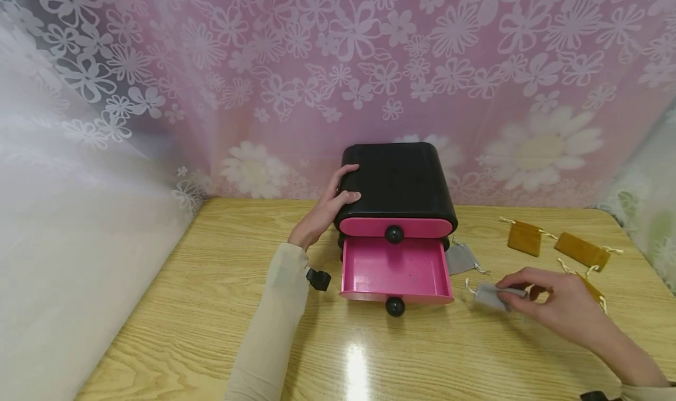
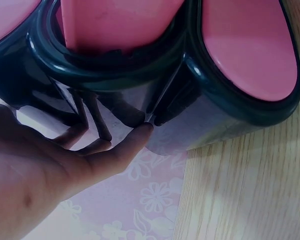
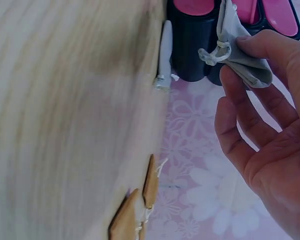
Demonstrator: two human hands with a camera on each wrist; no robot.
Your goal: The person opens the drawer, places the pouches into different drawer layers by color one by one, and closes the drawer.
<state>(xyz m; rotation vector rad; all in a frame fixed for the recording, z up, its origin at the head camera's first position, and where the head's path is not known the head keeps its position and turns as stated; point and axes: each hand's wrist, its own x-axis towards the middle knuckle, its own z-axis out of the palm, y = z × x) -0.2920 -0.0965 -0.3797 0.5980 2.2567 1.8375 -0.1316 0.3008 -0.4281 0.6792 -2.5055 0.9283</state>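
Your right hand (image 1: 562, 301) pinches a grey fabric drawstring pouch (image 1: 490, 297) at three o'clock from the pulled-out glossy pink drawer (image 1: 369, 276); your left hand (image 1: 325, 208) lies spread on the rounded black cabinet (image 1: 393, 181). Apparently you're stowing; next calls for lifting toward nine o'clock.

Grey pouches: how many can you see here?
2. One grey pouch lies on the table, beside the drawer unit; another grey pouch is pinched by the right hand. Others could be hidden.

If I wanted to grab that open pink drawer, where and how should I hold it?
Probably by its round black knob, pinched from the front: the knob juts out at the middle of the drawer front, offering a rounded shape to grip.
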